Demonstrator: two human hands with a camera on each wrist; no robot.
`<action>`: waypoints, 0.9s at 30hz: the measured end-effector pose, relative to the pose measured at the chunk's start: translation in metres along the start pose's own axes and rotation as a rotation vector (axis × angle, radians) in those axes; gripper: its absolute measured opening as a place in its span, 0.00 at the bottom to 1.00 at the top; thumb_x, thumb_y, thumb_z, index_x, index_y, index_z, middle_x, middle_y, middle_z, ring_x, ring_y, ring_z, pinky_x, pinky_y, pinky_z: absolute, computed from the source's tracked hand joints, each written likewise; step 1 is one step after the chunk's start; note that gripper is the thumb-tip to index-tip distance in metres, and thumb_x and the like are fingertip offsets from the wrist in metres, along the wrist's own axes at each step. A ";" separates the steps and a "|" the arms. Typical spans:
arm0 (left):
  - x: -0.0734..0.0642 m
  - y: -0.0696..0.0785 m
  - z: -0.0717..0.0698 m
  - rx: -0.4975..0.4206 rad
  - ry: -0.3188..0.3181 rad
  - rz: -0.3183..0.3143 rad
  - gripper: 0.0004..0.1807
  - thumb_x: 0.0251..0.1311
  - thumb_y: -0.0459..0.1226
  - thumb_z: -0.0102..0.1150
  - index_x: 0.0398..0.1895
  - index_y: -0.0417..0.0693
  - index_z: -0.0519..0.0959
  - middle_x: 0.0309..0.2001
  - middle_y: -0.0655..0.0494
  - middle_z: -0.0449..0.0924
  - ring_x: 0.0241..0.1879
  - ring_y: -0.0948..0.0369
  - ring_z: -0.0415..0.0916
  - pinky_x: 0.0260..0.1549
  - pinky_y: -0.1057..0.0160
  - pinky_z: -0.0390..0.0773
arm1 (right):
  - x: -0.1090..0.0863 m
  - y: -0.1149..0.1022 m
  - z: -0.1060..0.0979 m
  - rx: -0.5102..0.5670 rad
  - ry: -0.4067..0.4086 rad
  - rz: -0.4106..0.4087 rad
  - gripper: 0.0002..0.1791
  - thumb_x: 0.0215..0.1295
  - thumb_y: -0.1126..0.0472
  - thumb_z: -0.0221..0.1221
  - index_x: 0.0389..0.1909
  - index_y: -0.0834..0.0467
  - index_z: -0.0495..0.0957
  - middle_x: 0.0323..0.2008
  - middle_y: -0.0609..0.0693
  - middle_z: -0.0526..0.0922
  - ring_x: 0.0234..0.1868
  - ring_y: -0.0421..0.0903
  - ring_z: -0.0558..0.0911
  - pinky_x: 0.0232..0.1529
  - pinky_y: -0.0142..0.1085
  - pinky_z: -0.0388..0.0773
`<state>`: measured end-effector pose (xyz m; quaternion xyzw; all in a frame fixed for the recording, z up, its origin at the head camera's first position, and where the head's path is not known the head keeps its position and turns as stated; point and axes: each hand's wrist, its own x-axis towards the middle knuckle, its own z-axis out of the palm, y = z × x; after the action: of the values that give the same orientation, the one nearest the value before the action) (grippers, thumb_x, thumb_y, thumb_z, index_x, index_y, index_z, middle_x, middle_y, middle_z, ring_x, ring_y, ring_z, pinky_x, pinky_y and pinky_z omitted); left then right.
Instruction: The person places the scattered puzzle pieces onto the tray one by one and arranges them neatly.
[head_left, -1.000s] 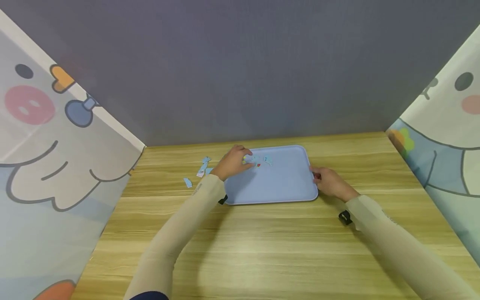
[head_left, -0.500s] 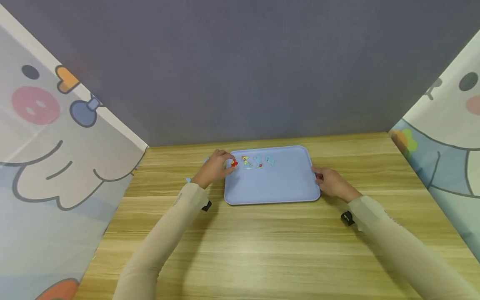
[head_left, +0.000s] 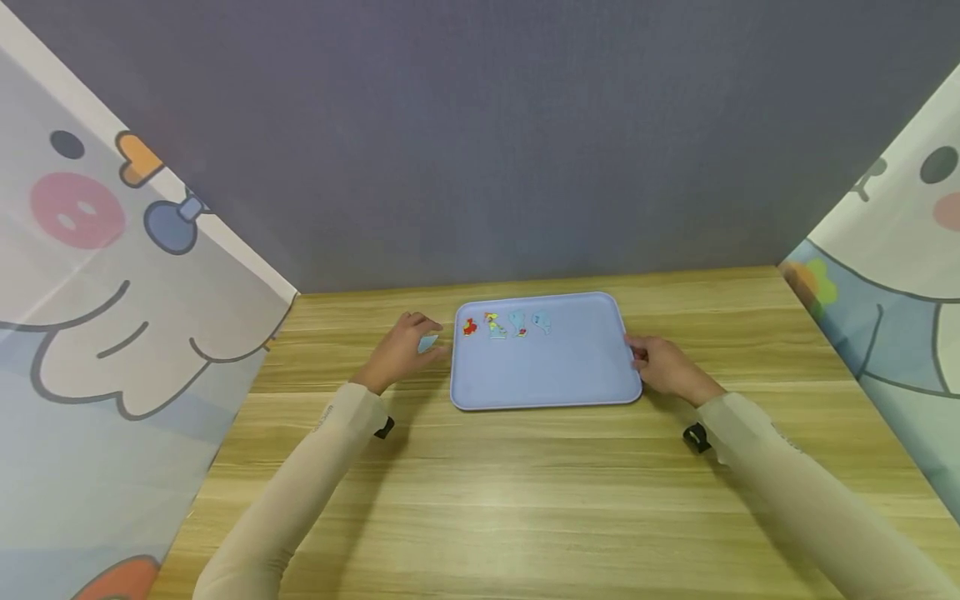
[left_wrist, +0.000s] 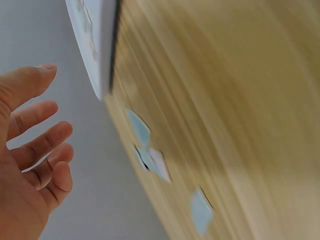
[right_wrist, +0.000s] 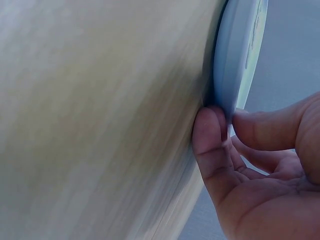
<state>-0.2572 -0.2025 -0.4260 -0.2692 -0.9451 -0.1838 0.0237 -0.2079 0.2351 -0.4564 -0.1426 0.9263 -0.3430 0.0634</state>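
Note:
A shallow light-blue tray (head_left: 540, 371) lies on the wooden table. Along its upper left sit a red puzzle-like piece (head_left: 469, 327), a yellow-and-blue piece (head_left: 495, 327) and two pale blue ones (head_left: 542, 321). My left hand (head_left: 397, 354) hovers just left of the tray, fingers loosely bent with nothing between them. Beyond it, in the left wrist view, are a pointed pale blue piece (left_wrist: 140, 127), a blue-and-white cluster (left_wrist: 156, 162) and a single piece (left_wrist: 202, 212). My right hand (head_left: 667, 368) pinches the tray's right rim between thumb and fingers.
The wooden table top (head_left: 540, 492) extends in front of the tray and to both sides. A grey panel (head_left: 525, 150) rises behind it. Cartoon-printed panels (head_left: 97, 333) stand at left and right.
My left hand has drawn back leftward off the tray, leaving the red piece it was at beside the other pieces. My right hand has stayed on the rim.

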 end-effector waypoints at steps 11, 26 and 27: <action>-0.027 -0.034 -0.012 0.005 -0.034 -0.083 0.24 0.55 0.35 0.67 0.54 0.36 0.75 0.50 0.41 0.72 0.48 0.47 0.65 0.45 0.49 0.72 | 0.002 0.003 0.001 -0.018 -0.036 0.049 0.26 0.62 0.75 0.50 0.61 0.78 0.61 0.36 0.61 0.77 0.37 0.53 0.73 0.37 0.41 0.72; -0.049 -0.066 -0.020 0.003 -0.206 -0.204 0.33 0.52 0.39 0.70 0.59 0.35 0.70 0.53 0.38 0.73 0.57 0.38 0.60 0.56 0.41 0.61 | 0.002 0.002 0.001 -0.029 -0.035 0.044 0.26 0.62 0.75 0.50 0.61 0.78 0.62 0.34 0.59 0.76 0.35 0.52 0.72 0.35 0.40 0.71; -0.049 -0.067 -0.019 0.010 -0.212 -0.202 0.33 0.52 0.39 0.70 0.59 0.34 0.70 0.52 0.38 0.74 0.57 0.39 0.61 0.57 0.41 0.60 | 0.002 0.002 0.001 -0.030 -0.036 0.043 0.26 0.62 0.75 0.50 0.61 0.78 0.62 0.35 0.60 0.76 0.35 0.52 0.73 0.35 0.40 0.71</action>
<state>-0.2508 -0.2870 -0.4375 -0.1907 -0.9655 -0.1510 -0.0934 -0.2104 0.2352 -0.4588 -0.1295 0.9329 -0.3252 0.0851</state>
